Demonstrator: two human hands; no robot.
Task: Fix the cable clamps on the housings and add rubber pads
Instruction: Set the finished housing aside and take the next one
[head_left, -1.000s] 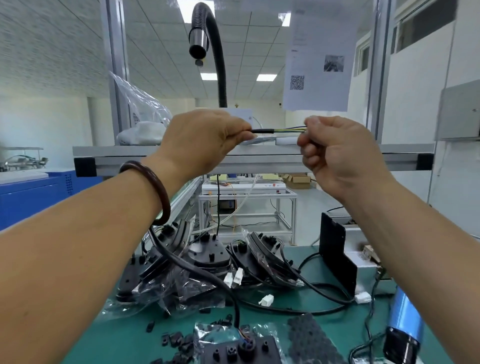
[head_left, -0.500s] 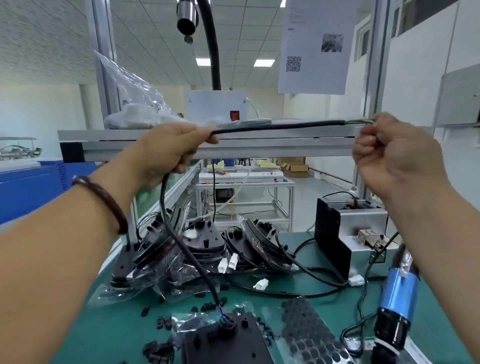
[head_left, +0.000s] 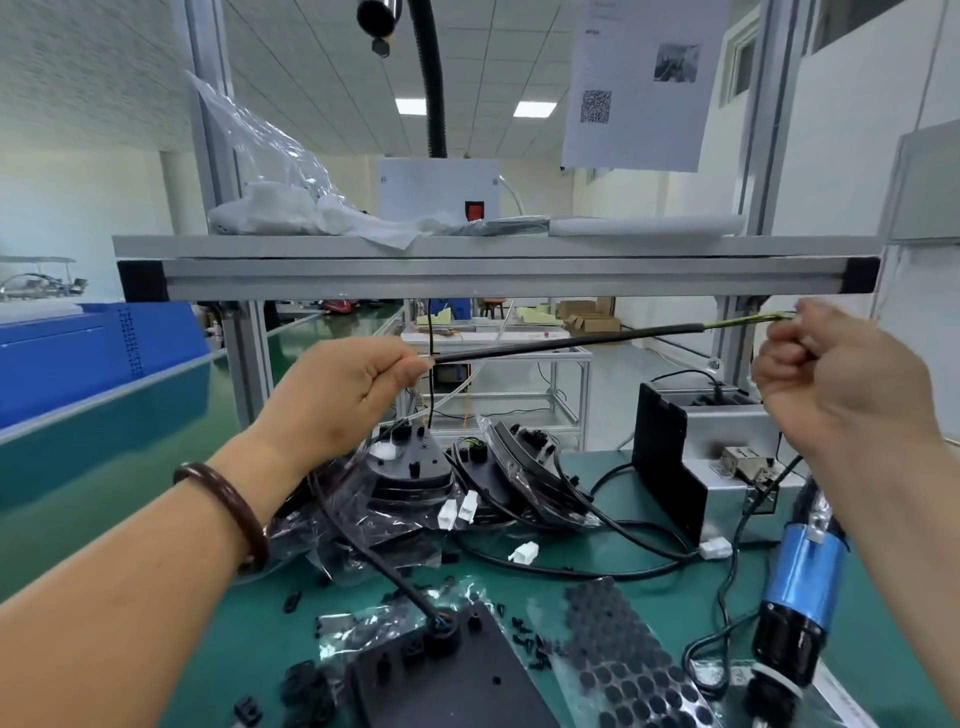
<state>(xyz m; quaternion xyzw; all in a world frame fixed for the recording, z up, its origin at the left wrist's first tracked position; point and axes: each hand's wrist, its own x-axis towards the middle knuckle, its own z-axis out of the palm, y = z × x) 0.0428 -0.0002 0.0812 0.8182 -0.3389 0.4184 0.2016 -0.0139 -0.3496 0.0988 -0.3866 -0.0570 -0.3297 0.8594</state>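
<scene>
While the left hand (head_left: 343, 395) pinches the black cable (head_left: 571, 340) mid-length and the right hand (head_left: 831, 384) grips its right end, rooted in the near housing (head_left: 457, 670): draw evenly, sparing that root.

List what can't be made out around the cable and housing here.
Head view only.
End of the cable: hidden in the curled right hand.
Near side of the housing: cut off by the bottom edge.
Print on the hanging sheet: too small to read.
</scene>
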